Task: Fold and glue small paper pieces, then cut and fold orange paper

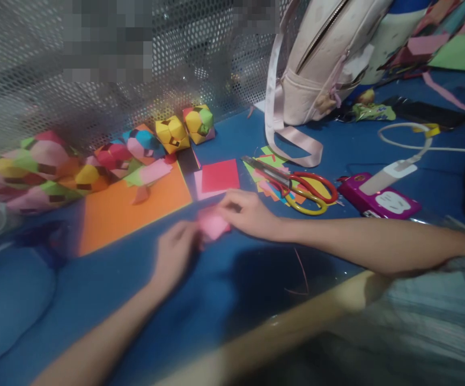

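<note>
Pink craft paper (213,226), pinched in the nearly closed right hand (253,215), left hand's (176,247) grip too blurred to tell, likely needed carefully matched edges

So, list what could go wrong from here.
The pink paper between the left hand and right hand might crease unevenly. The right hand could nudge the scissors close by, scattering the paper scraps under them. The left hand might brush the nearby orange sheet aside.

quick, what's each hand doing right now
Left hand: at the small pink paper, too blurred to tell its grip.
Right hand: closed, pinching the small pink paper.
</note>
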Demonstrator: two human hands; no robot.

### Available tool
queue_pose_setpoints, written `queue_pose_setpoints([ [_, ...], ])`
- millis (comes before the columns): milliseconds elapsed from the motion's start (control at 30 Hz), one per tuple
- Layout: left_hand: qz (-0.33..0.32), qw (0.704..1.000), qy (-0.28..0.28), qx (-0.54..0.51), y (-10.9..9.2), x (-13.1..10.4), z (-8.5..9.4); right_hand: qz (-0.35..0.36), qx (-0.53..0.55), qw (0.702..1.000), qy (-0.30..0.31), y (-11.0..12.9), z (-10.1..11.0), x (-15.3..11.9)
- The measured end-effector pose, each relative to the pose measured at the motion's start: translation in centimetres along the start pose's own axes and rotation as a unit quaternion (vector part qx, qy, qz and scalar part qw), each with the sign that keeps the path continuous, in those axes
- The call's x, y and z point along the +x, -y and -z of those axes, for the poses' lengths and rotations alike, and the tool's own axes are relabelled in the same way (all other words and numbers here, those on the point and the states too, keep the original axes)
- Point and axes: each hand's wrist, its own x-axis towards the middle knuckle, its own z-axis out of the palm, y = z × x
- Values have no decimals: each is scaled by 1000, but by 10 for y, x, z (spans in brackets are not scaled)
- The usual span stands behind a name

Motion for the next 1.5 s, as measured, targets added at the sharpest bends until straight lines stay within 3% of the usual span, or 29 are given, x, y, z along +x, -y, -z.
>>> queue_pose_setpoints([
  [167, -18, 997, -40, -62, -2, 5, -5, 16, 0, 1000, 26, 0, -2, -2],
  [333, 5, 1000, 9, -3, -5, 4, -12, 44, -7, 998, 50, 0, -3, -4],
  [633, 22, 999, 7, 29, -7, 4, -15, 27, 0, 995, 91, 3, -2, -3],
  [867, 34, 998, -42, 29, -4, 10, -8, -74, 33, 994, 76, 6, 0, 0],
  [1500, -8, 995, -12, 99, -8, 9, -6, -11, -18, 999, 44, 2, -2, -3],
])
